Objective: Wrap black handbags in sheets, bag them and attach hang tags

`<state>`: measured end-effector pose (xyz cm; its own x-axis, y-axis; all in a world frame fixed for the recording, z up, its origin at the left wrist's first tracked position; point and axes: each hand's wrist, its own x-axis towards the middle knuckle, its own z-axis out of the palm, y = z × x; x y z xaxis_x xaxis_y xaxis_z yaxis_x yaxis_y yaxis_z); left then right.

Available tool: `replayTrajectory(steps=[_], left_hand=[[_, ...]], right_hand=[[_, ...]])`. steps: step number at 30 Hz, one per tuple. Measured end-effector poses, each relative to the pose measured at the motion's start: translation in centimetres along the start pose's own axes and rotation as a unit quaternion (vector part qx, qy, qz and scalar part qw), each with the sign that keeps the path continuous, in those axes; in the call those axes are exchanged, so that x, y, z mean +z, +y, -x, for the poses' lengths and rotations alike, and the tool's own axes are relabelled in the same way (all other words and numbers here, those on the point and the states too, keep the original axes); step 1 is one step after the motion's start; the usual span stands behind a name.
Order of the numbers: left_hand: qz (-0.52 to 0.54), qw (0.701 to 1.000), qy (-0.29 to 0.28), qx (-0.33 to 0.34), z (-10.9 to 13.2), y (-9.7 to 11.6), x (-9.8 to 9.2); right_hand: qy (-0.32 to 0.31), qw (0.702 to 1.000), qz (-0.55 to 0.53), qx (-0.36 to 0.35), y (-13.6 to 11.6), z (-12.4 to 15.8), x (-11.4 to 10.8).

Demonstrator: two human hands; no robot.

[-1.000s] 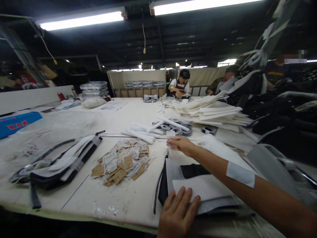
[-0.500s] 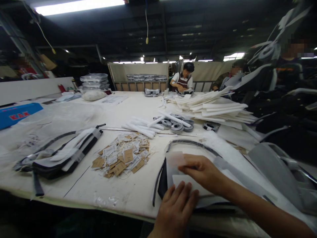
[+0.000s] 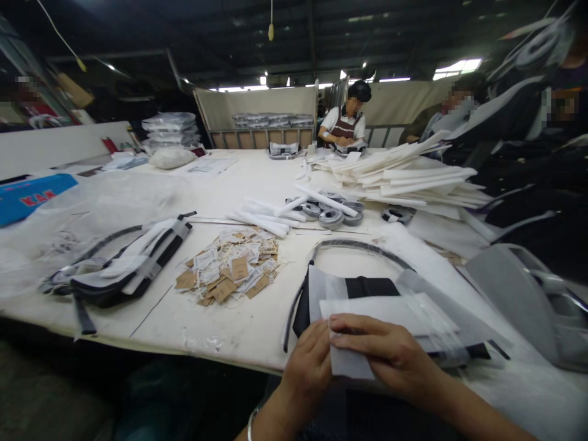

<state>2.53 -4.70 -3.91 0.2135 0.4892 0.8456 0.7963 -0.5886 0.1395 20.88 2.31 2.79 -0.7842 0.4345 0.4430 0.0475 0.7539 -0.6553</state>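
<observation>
A black bag (image 3: 372,286) lies in front of me at the table's near edge, its strap (image 3: 362,246) arched behind it in a clear and grey wrapping. Over the bag rests a white foam sheet (image 3: 390,309), and a paler thin strip (image 3: 316,285) covers the bag's left end. My left hand (image 3: 310,361) has its fingers closed at the sheet's left edge. Right beside it, my right hand (image 3: 386,349) grips the same sheet with fingers together. A flap of the sheet shows below the right fingers. The fingertips of both hands meet and partly hide the edge.
A heap of brown and white tags (image 3: 234,269) lies left of the bag, with another wrapped bag (image 3: 119,269) further left. White foam rolls (image 3: 261,217), grey coils (image 3: 331,215) and stacked white sheets (image 3: 413,177) lie behind. Across the table a person (image 3: 346,119) works.
My right hand has come down from the bag's upper left to the sheet's near edge, joining my left hand. More black bag is uncovered. The view has tilted down.
</observation>
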Motion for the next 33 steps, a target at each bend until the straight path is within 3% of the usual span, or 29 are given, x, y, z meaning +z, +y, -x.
replayTrajectory(steps=[8, 12, 15, 19, 21, 24, 28, 33], left_hand=[[0.056, 0.995, -0.015, -0.087, 1.5, 0.2, 0.1], [0.041, 0.996, 0.016, -0.075, 1.9, 0.3, 0.5], [0.033, 0.998, -0.016, -0.049, 1.6, 0.2, 0.3], [0.032, 0.997, -0.067, -0.020, 1.1, 0.1, -0.2], [0.023, 0.997, -0.073, -0.017, 1.0, 0.1, -0.3], [0.006, 0.997, -0.080, -0.011, 1.0, 0.0, -0.3], [-0.015, 0.998, -0.068, -0.002, 1.0, 0.0, -0.2], [-0.038, 0.998, -0.040, 0.015, 1.1, -0.1, 0.0]], right_hand=[[0.008, 0.997, 0.074, -0.034, -0.1, 1.5, 0.2], [0.008, 0.988, 0.121, -0.091, 0.3, 1.8, 0.9], [0.001, 0.985, 0.142, -0.101, -0.3, 2.0, 0.9], [-0.056, 0.992, 0.095, -0.061, -1.8, 1.6, -1.2], [-0.020, 0.994, 0.110, -0.018, -1.5, 0.6, -2.6], [0.022, 0.975, 0.205, 0.080, 0.8, -1.9, -3.8], [-0.118, 0.940, 0.252, 0.197, 4.7, -5.2, -3.5], [-0.235, 0.924, 0.242, 0.178, 6.0, -7.3, -2.0]])
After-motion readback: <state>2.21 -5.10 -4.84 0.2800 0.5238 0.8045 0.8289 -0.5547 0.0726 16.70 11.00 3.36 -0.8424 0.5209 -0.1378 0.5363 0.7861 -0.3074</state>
